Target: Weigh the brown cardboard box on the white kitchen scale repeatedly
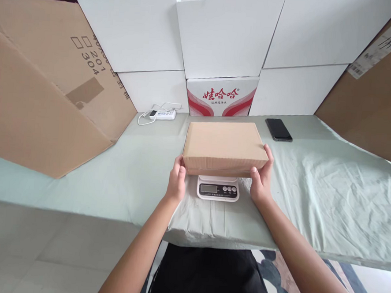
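Observation:
A closed brown cardboard box (pixel 224 146) rests on top of a small white digital scale (pixel 218 188) in the middle of the table. My left hand (pixel 176 180) grips the box's near left corner. My right hand (pixel 261 179) grips its near right corner, thumb on the front face. Only the scale's front panel with display and buttons shows; the box hides the platform. The display is too small to read.
A pale green cloth (pixel 328 194) covers the table. A black phone (pixel 278 129) lies behind the box at right, a white power strip (pixel 162 114) with cable at left. Large brown cartons (pixel 42 97) lean at both sides; white cartons (pixel 222 37) stack along the back.

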`<state>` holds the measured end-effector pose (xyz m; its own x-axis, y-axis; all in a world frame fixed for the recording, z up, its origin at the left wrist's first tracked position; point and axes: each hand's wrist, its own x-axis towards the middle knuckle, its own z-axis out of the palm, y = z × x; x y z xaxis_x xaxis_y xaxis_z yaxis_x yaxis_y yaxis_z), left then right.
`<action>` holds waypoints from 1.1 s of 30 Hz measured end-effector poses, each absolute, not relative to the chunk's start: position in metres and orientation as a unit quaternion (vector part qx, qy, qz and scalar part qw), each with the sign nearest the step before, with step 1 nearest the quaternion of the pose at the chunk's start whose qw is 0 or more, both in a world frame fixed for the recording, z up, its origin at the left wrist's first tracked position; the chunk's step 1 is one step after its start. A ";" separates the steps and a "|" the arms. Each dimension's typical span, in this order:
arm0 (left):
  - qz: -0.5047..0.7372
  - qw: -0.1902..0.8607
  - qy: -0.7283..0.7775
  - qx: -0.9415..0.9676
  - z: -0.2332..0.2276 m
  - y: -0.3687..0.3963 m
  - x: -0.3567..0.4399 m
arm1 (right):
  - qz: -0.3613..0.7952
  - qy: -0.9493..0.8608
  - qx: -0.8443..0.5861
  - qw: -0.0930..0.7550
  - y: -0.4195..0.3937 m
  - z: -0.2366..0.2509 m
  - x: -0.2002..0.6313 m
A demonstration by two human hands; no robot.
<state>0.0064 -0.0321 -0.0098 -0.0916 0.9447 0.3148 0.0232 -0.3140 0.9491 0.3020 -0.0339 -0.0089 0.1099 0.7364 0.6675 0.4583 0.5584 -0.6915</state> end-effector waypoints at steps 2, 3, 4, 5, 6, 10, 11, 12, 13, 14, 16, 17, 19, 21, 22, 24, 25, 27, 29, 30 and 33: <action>0.603 0.389 0.430 0.548 -0.009 -0.032 0.007 | 0.110 -0.646 -0.459 0.599 -0.033 -0.009 0.301; 0.608 0.390 0.424 0.547 -0.008 -0.032 0.008 | 0.107 -0.637 -0.463 0.607 -0.032 -0.009 0.301; 0.613 0.391 0.418 0.545 -0.007 -0.032 0.008 | 0.105 -0.626 -0.466 0.616 -0.032 -0.010 0.300; 0.617 0.392 0.415 0.542 -0.007 -0.032 0.008 | 0.103 -0.616 -0.468 0.625 -0.031 -0.010 0.300; 0.619 0.393 0.412 0.540 -0.006 -0.032 0.008 | 0.105 -0.606 -0.468 0.634 -0.030 -0.010 0.300; 0.619 0.396 0.410 0.541 -0.005 -0.033 0.008 | 0.113 -0.590 -0.471 0.645 -0.029 -0.008 0.299; 0.617 0.397 0.409 0.542 -0.004 -0.034 0.008 | 0.110 -0.592 -0.475 0.642 -0.030 -0.008 0.299; 0.616 0.397 0.409 0.544 -0.004 -0.034 0.008 | 0.104 -0.596 -0.478 0.637 -0.030 -0.007 0.299; 0.615 0.397 0.409 0.545 -0.003 -0.034 0.009 | 0.097 -0.602 -0.479 0.631 -0.031 -0.006 0.300; 0.614 0.396 0.409 0.547 -0.003 -0.034 0.009 | 0.089 -0.608 -0.478 0.628 -0.032 -0.006 0.300; 0.614 0.392 0.408 0.550 -0.002 -0.035 0.009 | 0.078 -0.615 -0.473 0.626 -0.032 -0.006 0.301; 0.613 0.392 0.408 0.551 -0.002 -0.035 0.009 | 0.077 -0.616 -0.471 0.626 -0.032 -0.006 0.301; 0.613 0.393 0.409 0.550 -0.002 -0.035 0.009 | 0.081 -0.614 -0.473 0.627 -0.032 -0.007 0.302; 0.614 0.395 0.410 0.546 -0.002 -0.035 0.009 | 0.087 -0.610 -0.478 0.626 -0.031 -0.007 0.302; 0.615 0.395 0.410 0.546 -0.002 -0.035 0.009 | 0.087 -0.609 -0.477 0.627 -0.031 -0.007 0.302; 0.618 0.391 0.407 0.547 -0.002 -0.035 0.009 | 0.083 -0.612 -0.471 0.630 -0.031 -0.007 0.302; 0.619 0.389 0.407 0.547 -0.002 -0.035 0.009 | 0.081 -0.614 -0.469 0.630 -0.031 -0.007 0.302; 0.620 0.387 0.411 0.545 -0.001 -0.035 0.009 | 0.079 -0.615 -0.467 0.630 -0.031 -0.007 0.301; 0.620 0.387 0.417 0.540 -0.001 -0.035 0.010 | 0.080 -0.616 -0.470 0.627 -0.031 -0.007 0.301; 0.623 0.386 0.419 0.536 -0.001 -0.035 0.010 | 0.080 -0.617 -0.471 0.626 -0.031 -0.007 0.301; 0.636 0.381 0.420 0.523 -0.001 -0.035 0.011 | 0.085 -0.619 -0.469 0.624 -0.032 -0.006 0.302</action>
<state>0.0112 -0.0355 -0.0009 -0.1628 0.9245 0.3447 -0.0456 -0.3560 0.9334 0.3015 -0.0318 -0.0064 0.2201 0.6871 0.6924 0.4741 0.5450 -0.6915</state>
